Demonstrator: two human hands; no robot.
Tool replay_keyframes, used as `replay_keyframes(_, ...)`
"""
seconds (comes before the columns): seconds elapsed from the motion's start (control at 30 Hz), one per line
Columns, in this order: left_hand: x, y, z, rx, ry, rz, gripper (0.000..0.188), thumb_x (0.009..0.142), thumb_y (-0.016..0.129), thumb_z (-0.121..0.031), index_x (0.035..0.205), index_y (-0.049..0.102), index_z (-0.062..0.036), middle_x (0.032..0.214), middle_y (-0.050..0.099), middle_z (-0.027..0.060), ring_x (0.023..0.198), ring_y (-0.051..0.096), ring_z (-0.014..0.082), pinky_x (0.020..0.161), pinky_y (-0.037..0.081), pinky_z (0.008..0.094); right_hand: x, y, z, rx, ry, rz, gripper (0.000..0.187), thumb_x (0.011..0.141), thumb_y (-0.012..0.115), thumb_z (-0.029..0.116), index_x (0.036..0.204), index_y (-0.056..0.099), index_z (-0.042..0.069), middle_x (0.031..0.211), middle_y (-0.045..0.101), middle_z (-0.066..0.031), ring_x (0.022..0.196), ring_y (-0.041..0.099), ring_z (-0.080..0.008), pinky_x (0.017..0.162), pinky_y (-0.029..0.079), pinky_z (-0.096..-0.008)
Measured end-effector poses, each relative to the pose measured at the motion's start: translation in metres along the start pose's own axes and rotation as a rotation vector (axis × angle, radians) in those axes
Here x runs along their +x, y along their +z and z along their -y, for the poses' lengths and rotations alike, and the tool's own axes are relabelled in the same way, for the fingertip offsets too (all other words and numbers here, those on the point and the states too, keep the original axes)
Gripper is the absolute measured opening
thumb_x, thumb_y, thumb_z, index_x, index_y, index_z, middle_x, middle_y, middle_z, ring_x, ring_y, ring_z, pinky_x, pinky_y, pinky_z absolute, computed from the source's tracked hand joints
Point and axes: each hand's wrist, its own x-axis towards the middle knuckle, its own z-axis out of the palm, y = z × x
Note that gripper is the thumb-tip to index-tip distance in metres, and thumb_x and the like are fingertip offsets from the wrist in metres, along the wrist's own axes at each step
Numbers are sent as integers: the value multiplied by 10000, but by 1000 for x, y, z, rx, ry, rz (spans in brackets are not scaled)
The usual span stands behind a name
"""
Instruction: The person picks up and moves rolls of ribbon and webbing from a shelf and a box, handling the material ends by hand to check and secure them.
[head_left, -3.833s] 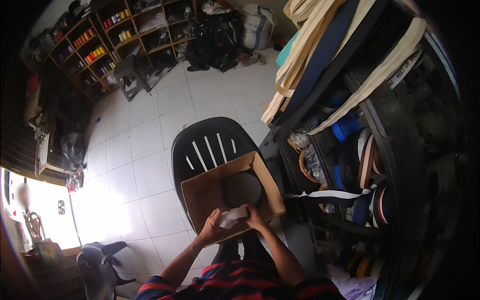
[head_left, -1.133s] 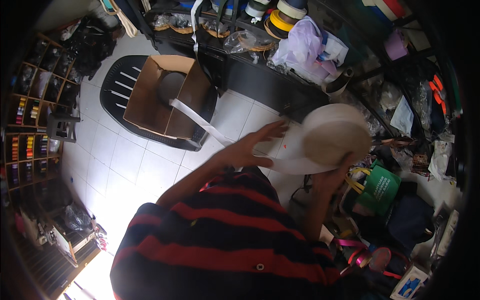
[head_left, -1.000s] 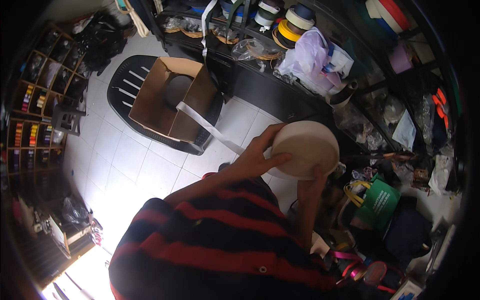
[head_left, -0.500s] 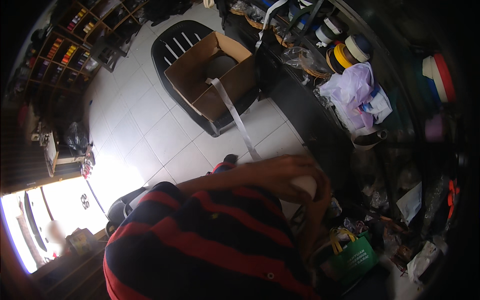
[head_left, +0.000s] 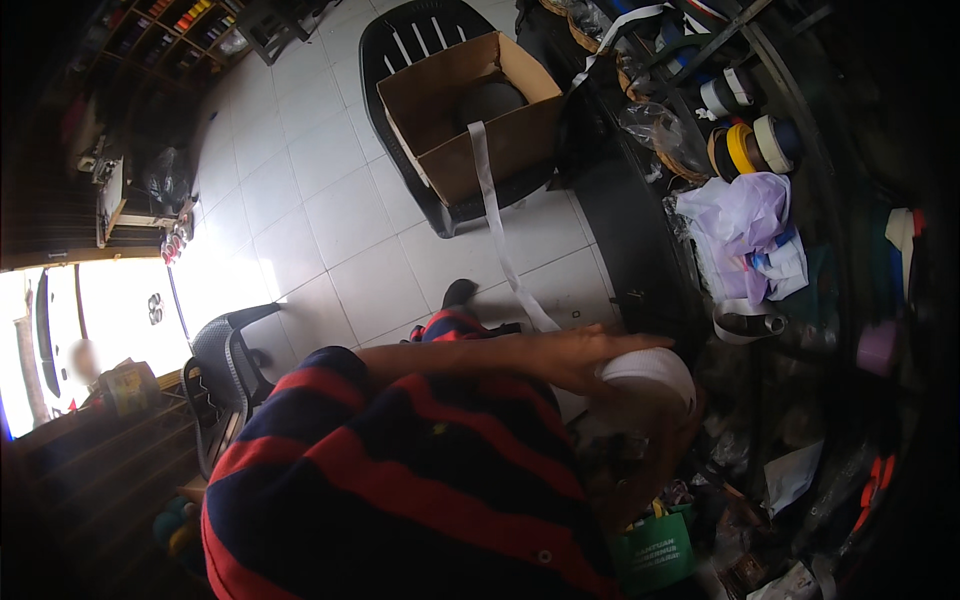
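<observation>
A white ribbon roll (head_left: pixel 652 374) is in my right hand (head_left: pixel 672 432), whose fingers curl round its far right side and are partly in shadow. My left hand (head_left: pixel 588 358) reaches across from the left, fingers stretched out and touching the roll's upper left edge. From the roll's side a pale ribbon (head_left: pixel 492 215) runs up, past my left forearm, to a cardboard box (head_left: pixel 490 135). That open box sits on a dark plastic chair (head_left: pixel 400 150), with a dark round thing inside it. Whether my left fingers also pinch the ribbon is hidden.
On the right, a dark rack carries ribbon rolls (head_left: pixel 742 148), baskets and a crumpled lilac plastic bag (head_left: pixel 745 215). A green bag (head_left: pixel 652 552) stands below my right hand. Another chair (head_left: pixel 228 350) is at left on the tiled floor (head_left: pixel 340 270). Shelves with thread spools (head_left: pixel 190 20) stand far left.
The view has shifted, so the box and chair appear higher and farther right. My left fingers have straightened from their curl round the roll, which now shows more fully.
</observation>
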Motion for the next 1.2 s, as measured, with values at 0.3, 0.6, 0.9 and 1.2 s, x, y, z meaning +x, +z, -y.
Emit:
replay_keyframes(0.3, 10, -73, 176, 333, -58, 6, 793, 819, 659, -316, 1469, 234, -158, 1404, 392, 166, 1330, 313, 331, 1080, 302, 459, -18, -38, -17, -213, -70, -844, 770, 840, 659, 354, 1400, 274, -8, 1330, 392, -218, 1178, 468, -323, 964, 428, -436)
replay_keyframes(0.6, -13, -63, 341, 821, -437, 289, 300, 825, 606, -322, 1101, 628, -205, 1225, 561, 93, 1183, 487, 330, 854, 442, 590, -34, -46, 25, -414, -257, -992, 761, 857, 627, 379, 1406, 265, -4, 1333, 391, -224, 1174, 478, -335, 951, 442, -445)
replay_keyframes(0.9, 36, -23, 245, 64, -313, 193, 269, 904, 428, -213, 1041, 613, -74, 978, 624, 116, 838, 644, 237, 669, 534, 348, -56, -42, 43, -524, -310, -1084, 754, 874, 596, 403, 1412, 255, -1, 1336, 391, -231, 1170, 488, -347, 937, 457, -455)
replay_keyframes(1.2, 63, -40, 143, 284, -358, 98, 603, 826, 652, -357, 1242, 451, 31, 1041, 610, 193, 953, 606, 287, 840, 467, 392, -56, -31, 68, -1309, -582, -1008, 748, 891, 564, 428, 1417, 245, 3, 1339, 391, -237, 1166, 498, -358, 924, 471, -464)
